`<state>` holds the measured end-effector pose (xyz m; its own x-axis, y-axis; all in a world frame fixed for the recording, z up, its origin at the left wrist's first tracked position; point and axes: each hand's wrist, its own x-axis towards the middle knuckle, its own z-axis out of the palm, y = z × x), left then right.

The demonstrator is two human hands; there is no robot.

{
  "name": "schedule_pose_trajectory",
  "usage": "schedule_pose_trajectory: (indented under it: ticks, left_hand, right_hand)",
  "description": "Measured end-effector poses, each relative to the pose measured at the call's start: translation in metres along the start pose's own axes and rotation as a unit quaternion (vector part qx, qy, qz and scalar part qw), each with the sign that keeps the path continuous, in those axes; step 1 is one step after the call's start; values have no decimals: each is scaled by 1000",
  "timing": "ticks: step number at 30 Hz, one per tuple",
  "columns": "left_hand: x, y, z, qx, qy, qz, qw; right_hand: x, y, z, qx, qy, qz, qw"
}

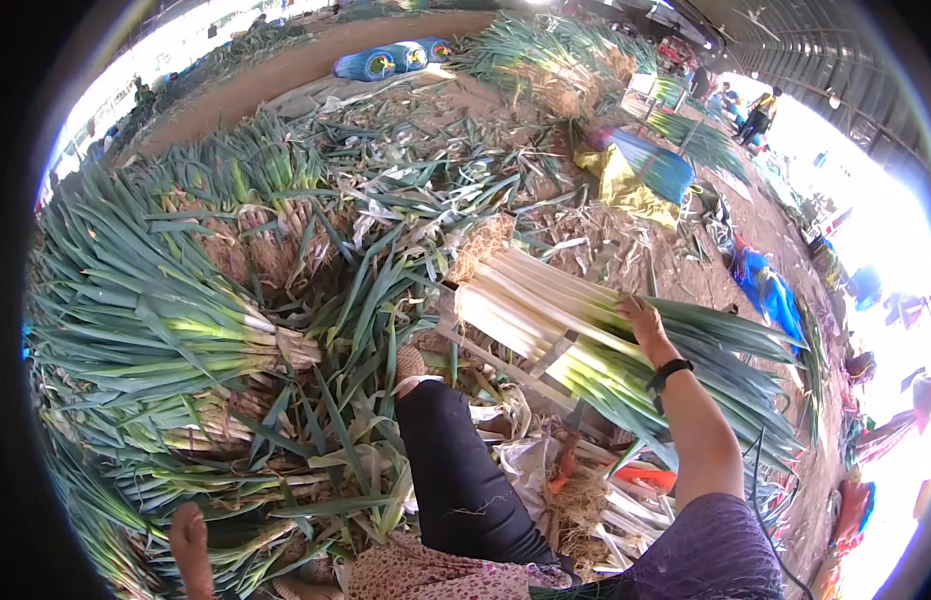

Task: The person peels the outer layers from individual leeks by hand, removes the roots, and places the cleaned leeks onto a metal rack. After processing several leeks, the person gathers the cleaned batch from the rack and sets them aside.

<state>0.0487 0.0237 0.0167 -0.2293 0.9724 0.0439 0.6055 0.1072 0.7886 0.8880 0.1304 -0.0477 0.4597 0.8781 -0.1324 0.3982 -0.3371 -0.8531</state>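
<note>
Green onions (521, 305), right hand (641, 318) atop at three o'clock, grip unclear; left hand (189, 535), eight o'clock, unreadable; lopsided pressure could scatter stalks!

Roofed, open-sided agri. produce-packing area: ribbed roof (826, 50) far beyond my R fingers (629, 304), to their rt.; heaped long-stemmed veg. (136, 300) to their L; earth floor (236, 88) & leaf scraps (436, 150) ahead-L; blue-wrapped bundles (360, 66) & another person (759, 115) farther off.

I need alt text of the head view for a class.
A person's right hand rests on green onions laid over a stand; the left hand hangs near more piled onions. Loose leaves lie beyond.
</note>
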Motion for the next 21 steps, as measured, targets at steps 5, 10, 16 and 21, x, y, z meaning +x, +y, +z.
schedule_pose_trajectory:
  ticks: [5,10,16,21]
  left_hand:
    - [-7,47,-29,-46,27,-85,995]
    - [-31,56,-32,-104,29,-110,988]
    - [-53,53,-23,-162,22,-121,979]
    - [-66,50,-13,-209,38,-168,963]
  right_hand:
    - [-19,-43,86,271,-82,65,957]
    - [-12,-34,114,320,30,28,946]
    - [-24,-26,115,312,44,28,949]
    - [-33,-20,130,228,142,90,959]
